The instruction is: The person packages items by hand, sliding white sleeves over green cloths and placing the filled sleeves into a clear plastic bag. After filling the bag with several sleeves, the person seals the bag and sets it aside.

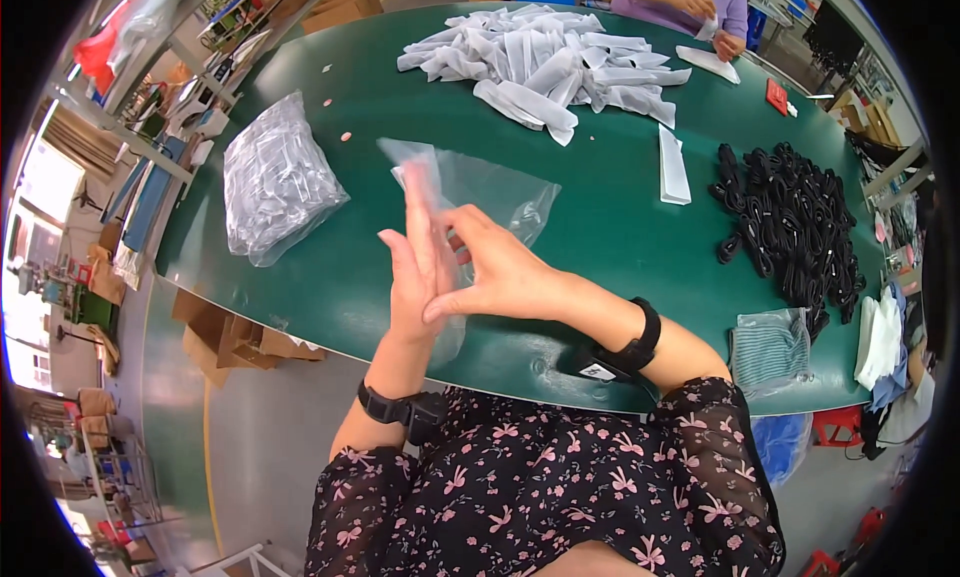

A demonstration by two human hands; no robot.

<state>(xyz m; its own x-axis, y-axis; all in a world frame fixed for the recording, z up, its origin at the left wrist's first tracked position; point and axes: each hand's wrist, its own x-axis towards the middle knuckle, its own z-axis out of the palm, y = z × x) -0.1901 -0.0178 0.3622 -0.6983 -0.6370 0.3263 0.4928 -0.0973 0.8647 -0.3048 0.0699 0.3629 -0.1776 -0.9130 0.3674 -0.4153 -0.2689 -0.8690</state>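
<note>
My left hand [412, 277] stands upright above the near edge of the green table, fingers stretched and thumb apart, its fingertips smeared by motion. Thin clear plastic bag [500, 185] material spreads behind and around both hands, over the tabletop. My right hand [505, 269] comes in from the right with bent fingers, its thumb at the heel of my left palm. Its fingertips close round the edge of the left hand and the film there; part of this grip is hidden. Whether the film is one bag or several, I cannot tell.
The green table [620, 267] carries a filled clear bag [280, 182] at left, a heap of whitish sleeves [545, 62] at the back, a white folded strip [674, 167], black coiled cables [790, 212] and a striped packet [770, 352] at right. A co-worker's hands [715, 22] work opposite.
</note>
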